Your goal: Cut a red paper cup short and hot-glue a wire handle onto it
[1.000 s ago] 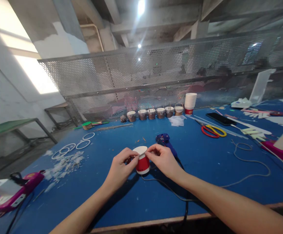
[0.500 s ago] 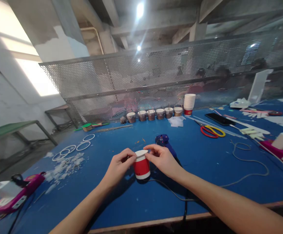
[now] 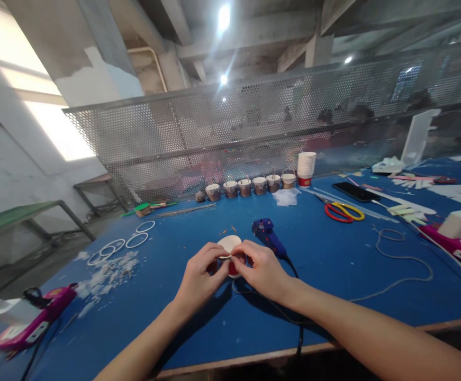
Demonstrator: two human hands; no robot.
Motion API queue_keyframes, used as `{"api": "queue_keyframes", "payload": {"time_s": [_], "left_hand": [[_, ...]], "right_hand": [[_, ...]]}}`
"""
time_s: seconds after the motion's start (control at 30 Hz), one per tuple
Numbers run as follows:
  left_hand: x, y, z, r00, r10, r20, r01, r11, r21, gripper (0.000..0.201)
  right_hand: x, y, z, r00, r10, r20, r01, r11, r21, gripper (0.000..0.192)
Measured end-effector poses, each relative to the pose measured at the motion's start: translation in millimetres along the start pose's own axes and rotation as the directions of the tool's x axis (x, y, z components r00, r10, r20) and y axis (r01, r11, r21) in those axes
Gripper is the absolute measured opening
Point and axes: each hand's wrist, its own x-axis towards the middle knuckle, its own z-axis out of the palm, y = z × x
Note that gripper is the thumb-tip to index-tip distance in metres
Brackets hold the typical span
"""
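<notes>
Hands meet at a red paper cup (image 3: 232,259) on the blue tabletop (image 3: 333,275): left hand (image 3: 201,275) and right hand (image 3: 260,267) both pinch its white rim, a blue glue gun (image 3: 269,237) just behind.

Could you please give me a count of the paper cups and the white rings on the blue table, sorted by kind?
Red cup held in the left hand and right hand: 1
Brown-wrapped cups in the row by the mesh screen: 6
Stack of white cups: 1 stack, number in it unclear
White rings: about 5, some overlapping
Total: about 13, counting the stack as one
</notes>
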Motion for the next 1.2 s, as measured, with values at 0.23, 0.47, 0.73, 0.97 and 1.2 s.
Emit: {"api": "queue_keyframes", "payload": {"time_s": [0.23,0.47,0.73,0.97,1.2], "left_hand": [[2.0,-0.8,0.5,0.995,-0.102,-0.020,0.102,0.994,-0.031,0.015],[4.4,4.0,-2.2,0.986,-0.164,-0.014,0.163,0.985,-0.062,0.015],[3.9,3.0,-2.4,0.985,-0.174,0.009,0.174,0.982,-0.068,0.014],[4.4,4.1,-3.2,0.989,-0.145,0.006,0.145,0.987,-0.064,0.016],[5.0,3.9,-4.7,0.982,-0.189,0.005,0.189,0.974,-0.125,0.016]], "right_hand": [[-0.5,6.9,2.8,0.997,0.058,-0.048,-0.057,0.998,0.010,0.012],[2.1,3.3,-1.4,0.997,-0.005,-0.074,0.005,1.000,-0.007,0.012],[3.3,4.9,-0.6,0.997,0.021,-0.073,-0.021,1.000,0.006,0.013],[3.9,4.4,-2.3,0.998,0.013,-0.067,-0.014,1.000,-0.015,0.013],[4.4,8.4,-2.3,0.998,0.007,-0.070,-0.009,1.000,-0.023,0.013]]}}
